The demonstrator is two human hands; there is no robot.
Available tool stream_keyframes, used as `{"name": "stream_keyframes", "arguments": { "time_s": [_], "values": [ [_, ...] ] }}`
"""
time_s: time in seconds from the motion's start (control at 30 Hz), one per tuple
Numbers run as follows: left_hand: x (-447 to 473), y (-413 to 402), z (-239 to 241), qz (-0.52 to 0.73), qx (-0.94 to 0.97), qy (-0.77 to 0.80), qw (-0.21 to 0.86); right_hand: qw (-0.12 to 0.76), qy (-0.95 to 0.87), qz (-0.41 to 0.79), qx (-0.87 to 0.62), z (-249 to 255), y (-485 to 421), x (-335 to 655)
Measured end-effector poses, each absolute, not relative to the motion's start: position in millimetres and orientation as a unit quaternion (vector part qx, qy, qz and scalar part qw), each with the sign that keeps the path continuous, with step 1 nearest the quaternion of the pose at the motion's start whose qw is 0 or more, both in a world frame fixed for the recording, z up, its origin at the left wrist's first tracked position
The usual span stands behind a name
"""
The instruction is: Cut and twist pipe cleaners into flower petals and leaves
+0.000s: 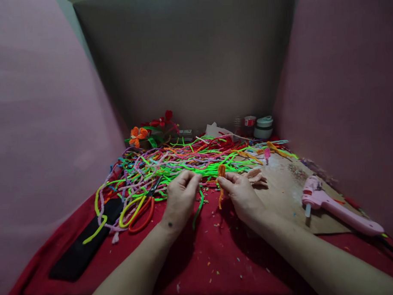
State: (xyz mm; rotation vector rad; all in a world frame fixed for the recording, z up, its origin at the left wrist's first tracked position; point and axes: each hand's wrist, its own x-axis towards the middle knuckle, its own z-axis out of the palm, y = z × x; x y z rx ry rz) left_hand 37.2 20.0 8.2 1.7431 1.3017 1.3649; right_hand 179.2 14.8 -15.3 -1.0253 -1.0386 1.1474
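Between the thumb and finger of my right hand point(239, 192) is an orange pipe-cleaner petal point(221, 171), its narrow looped top upright and a loose tail hanging below. My left hand point(182, 195) is a short way to its left, thumb and forefinger pinched together; what lies between those tips is too small to make out. A green pipe cleaner point(198, 212) trails down beside the left fingertips, and I cannot tell whether they touch it. Pale pink petal-shaped pieces point(256, 177) lie just behind my right hand.
A tangled heap of coloured pipe cleaners point(184, 158) spreads behind my hands. Scissors point(139, 212) and a black flat item point(86, 241) lie left. A pink glue gun point(337, 207) rests on brown cardboard point(282, 200) at right. Orange flowers point(138, 135) and a lidded container point(263, 127) stand behind.
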Motion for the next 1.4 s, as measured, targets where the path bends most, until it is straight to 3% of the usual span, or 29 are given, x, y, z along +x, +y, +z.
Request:
{"name": "stream_keyframes", "arguments": {
  "time_s": [0.13,0.23,0.3,0.47,0.7,0.9,1.4],
  "values": [
    [40,23,7,0.456,0.543,0.458,0.536,0.616,-0.413,0.523,-0.419,-17,18,184],
    [51,18,5,0.338,0.558,0.420,0.631,0.618,-0.397,0.553,-0.392,-17,16,180],
    [58,14,3,0.317,0.587,0.415,0.619,0.617,-0.387,0.564,-0.388,-16,15,177],
    [61,13,-3,0.382,0.735,0.418,0.373,0.633,-0.378,0.550,-0.392,-17,14,175],
    [50,19,5,0.267,0.684,0.441,0.517,0.601,-0.392,0.591,-0.368,-19,14,177],
    [46,21,9,0.400,0.641,0.463,0.463,0.584,-0.387,0.615,-0.362,-18,13,178],
    [43,18,13,0.405,0.646,0.455,0.460,0.591,-0.432,0.591,-0.339,-21,13,177]
  ]
}}
